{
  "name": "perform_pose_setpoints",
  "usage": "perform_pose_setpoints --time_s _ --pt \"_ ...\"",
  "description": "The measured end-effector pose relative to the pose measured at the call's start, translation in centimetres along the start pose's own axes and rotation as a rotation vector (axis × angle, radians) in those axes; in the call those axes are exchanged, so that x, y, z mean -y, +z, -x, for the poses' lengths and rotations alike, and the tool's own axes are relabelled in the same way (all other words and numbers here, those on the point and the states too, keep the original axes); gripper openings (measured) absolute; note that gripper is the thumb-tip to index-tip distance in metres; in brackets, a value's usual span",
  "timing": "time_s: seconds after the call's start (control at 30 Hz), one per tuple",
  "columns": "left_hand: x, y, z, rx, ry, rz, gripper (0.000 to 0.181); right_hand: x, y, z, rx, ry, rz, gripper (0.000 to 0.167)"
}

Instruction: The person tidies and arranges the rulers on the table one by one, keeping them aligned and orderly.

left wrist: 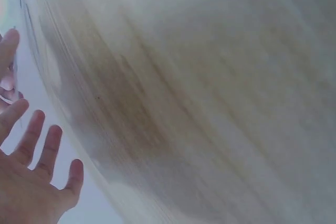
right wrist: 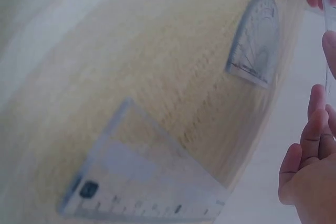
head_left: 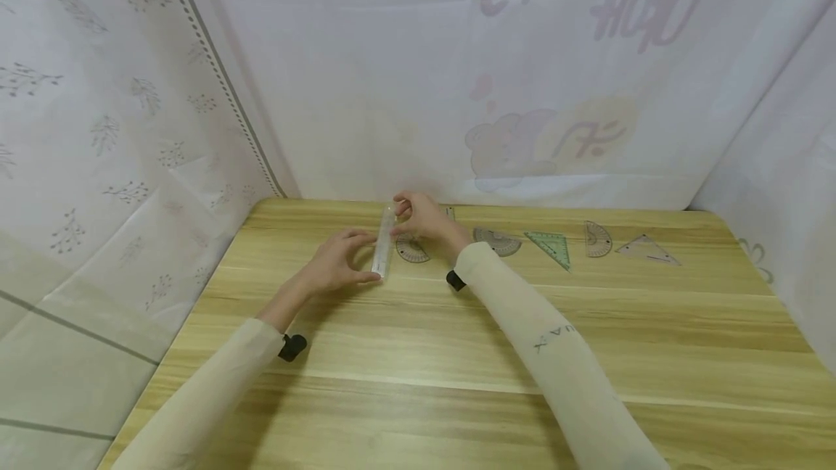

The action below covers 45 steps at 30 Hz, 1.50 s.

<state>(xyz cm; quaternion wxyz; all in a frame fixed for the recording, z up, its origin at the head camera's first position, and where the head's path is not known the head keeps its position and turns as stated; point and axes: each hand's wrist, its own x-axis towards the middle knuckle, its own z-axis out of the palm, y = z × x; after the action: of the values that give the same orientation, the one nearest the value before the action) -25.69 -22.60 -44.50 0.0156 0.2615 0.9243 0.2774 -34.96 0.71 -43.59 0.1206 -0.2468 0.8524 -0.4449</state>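
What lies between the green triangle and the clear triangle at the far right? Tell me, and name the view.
A clear protractor lies between the green triangle and the clear triangle; the head view shows it.

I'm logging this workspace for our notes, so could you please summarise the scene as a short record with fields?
Left hand: holds the clear ruler toward its near end
Right hand: holds it toward its far end
Beside the ruler: first protractor
Farther right, in order: second protractor, green set square, third protractor, clear set square
Surface: wood-patterned table
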Motion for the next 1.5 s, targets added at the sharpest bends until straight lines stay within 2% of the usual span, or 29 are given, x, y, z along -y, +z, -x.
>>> perform_pose_setpoints --time_s 0.13,0.33,0.53,0.8,1.03,1.23,1.5 --pt "-0.3 0.0 0.1 -0.005 -0.001 0.017 0.077 0.1 -0.5 0.4 0.016 -0.031 -0.030 0.078" --pt "-0.5 0.1 0.3 -0.037 0.051 0.007 0.075 0.0 -1.1 0.9 0.051 -0.073 -0.063 0.079" --pt "-0.9 0.3 0.7 -0.061 0.080 0.022 0.074 -0.4 -1.3 1.4 0.057 -0.086 -0.131 0.071" --pt "-1.5 0.9 0.7 -0.056 0.097 0.054 0.074 -0.9 -1.8 2.2 0.041 -0.115 -0.087 0.065" --pt "-2.4 1.3 0.8 -0.064 0.110 0.068 0.075 -0.9 -2.4 3.2 0.040 -0.128 -0.108 0.063" --pt "-2.9 1.5 1.2 -0.075 0.112 0.061 0.074 -1.1 -2.4 4.1 0.052 -0.169 -0.104 0.068" --pt "-3.4 2.0 1.6 -0.081 0.139 0.079 0.073 -1.5 -2.6 5.0 0.060 -0.180 -0.098 0.070"
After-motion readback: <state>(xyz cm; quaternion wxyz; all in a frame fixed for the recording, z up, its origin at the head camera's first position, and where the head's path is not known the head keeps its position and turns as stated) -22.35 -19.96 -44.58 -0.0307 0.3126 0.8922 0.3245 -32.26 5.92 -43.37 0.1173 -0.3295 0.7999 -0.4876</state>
